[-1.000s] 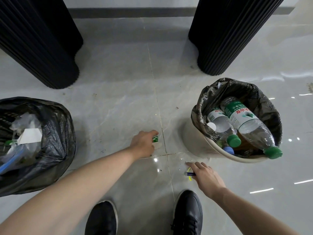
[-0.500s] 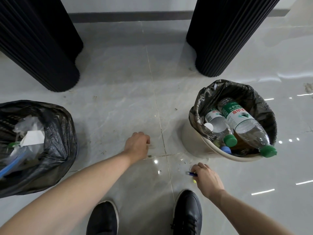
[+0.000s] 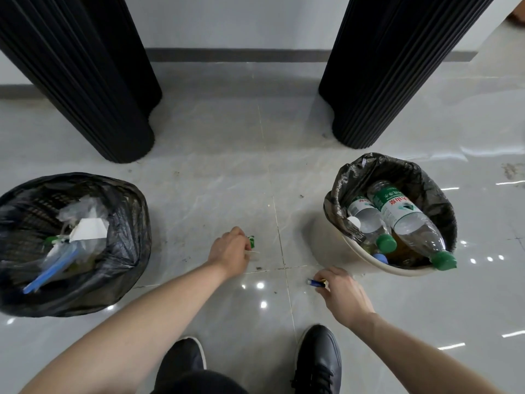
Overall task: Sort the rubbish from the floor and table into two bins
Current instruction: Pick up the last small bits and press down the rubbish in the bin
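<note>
My left hand (image 3: 231, 249) is curled round a small green scrap (image 3: 251, 241) with a clear bit of plastic, just above the floor at the centre. Lower right, my right hand (image 3: 342, 294) pinches a small blue stick-like item (image 3: 314, 282) with a yellow part behind it. The black-bagged bin (image 3: 129, 211) on the left holds paper, plastic film and a blue strip. On the right, a white bin (image 3: 366, 258) with a black liner holds clear bottles (image 3: 409, 220) with green caps.
Two black ribbed pillars stand at the back, one at the left (image 3: 85, 81) and one at the right (image 3: 397, 66). My black shoes (image 3: 318, 362) are at the bottom centre. Glossy grey floor tiles (image 3: 216, 177) lie between the bins.
Both hands have lifted slightly off the floor with their items; the green scrap shows again beside my left hand. The view has pulled back and up, showing more of the pillars and wall.
</note>
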A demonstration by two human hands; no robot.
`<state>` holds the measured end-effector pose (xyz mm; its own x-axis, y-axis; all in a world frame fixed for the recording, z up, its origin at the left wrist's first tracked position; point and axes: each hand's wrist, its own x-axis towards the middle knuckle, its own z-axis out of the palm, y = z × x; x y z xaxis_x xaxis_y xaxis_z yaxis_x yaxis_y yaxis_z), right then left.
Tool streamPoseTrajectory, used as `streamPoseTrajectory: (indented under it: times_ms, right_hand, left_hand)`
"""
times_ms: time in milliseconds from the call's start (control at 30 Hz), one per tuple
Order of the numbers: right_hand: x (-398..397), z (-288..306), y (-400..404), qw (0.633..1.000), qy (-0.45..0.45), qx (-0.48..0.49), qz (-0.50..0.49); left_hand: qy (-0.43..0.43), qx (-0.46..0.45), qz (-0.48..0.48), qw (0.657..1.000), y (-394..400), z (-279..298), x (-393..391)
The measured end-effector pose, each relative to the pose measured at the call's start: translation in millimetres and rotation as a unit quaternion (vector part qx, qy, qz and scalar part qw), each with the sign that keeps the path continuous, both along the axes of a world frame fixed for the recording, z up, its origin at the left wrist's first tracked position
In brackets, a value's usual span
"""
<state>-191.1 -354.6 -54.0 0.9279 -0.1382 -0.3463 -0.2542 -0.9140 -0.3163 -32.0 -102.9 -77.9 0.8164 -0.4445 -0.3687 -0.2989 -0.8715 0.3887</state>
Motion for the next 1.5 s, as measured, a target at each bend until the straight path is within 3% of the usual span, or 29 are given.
streamPoseTrajectory:
  times_ms: [267, 633, 1133, 1500]
  right_hand:
    - [11, -17, -4, 1.0, 0.005, 0.008, -0.01]
    - [3, -4, 9, 1.0, 0.005, 0.022, -0.013]
    - [-7, -11, 16, 0.998, 0.047, 0.021, -0.023]
    - [-2, 0, 19, 0.999, 0.043, 0.009, -0.023]
  left_hand:
    - [0.007, 0.031, -0.029, 0.999, -13, -28, 16]
    - [-0.023, 0.065, -0.082, 0.994, -4, -23, 3]
    - [0.044, 0.016, 0.0, 0.999, 9, -30, 6]
    - [0.035, 0.059, -0.051, 0.996, 18, -23, -6]
